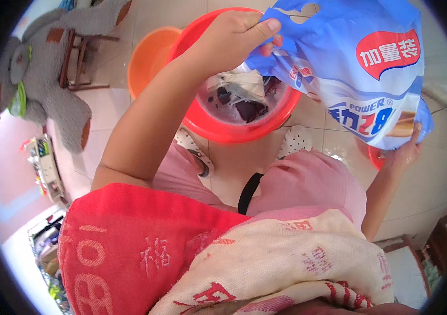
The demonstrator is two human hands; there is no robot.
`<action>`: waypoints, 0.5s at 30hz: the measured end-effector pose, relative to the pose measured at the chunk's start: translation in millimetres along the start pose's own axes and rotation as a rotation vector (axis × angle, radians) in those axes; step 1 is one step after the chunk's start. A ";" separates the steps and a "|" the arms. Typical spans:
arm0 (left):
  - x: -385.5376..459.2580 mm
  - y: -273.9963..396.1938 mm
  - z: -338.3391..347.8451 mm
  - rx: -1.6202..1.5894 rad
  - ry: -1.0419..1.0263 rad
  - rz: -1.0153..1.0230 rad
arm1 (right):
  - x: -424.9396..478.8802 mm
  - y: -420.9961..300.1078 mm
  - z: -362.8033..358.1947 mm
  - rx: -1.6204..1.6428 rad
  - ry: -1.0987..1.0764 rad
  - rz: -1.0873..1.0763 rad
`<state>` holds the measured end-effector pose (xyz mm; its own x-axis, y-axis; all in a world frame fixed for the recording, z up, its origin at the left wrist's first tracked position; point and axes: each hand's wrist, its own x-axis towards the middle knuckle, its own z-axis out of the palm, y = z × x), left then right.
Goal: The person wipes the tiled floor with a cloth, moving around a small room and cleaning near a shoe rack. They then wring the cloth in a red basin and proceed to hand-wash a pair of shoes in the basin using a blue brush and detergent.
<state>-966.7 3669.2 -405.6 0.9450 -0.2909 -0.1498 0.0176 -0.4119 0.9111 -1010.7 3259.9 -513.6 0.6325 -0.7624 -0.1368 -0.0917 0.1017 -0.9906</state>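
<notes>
A large blue and white detergent bag (326, 75) is tilted over a red plastic basin (223, 130). My left hand (243, 39) grips its upper left edge, near the cut-out handle. Low on the right, my right hand (406, 147) holds the bag's bottom corner, its fingers partly hidden behind the bag. Something white shows at the bag's lower left edge, too small to tell. In the basin, pale cloth (247, 84) and dark cloth (249, 110) lie in sudsy water.
An orange basin (150, 55) stands left of the red one. A small red container (376, 157) sits on the tiled floor beneath my right hand. Farther left are a grey plush bear (54, 71) and a brown wooden frame (68, 63). My feet in dotted footwear are close to the basin.
</notes>
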 end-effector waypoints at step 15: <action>-26.7 -53.3 -10.5 -0.053 0.097 -0.200 | -50.0 -120.0 19.0 0.033 0.108 -0.407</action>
<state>-989.4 3708.0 -446.0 0.9477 -0.1229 -0.2944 0.2226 -0.4065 0.8861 -1016.7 3297.9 -388.1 0.5279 -0.8068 0.2654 0.1749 -0.2025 -0.9635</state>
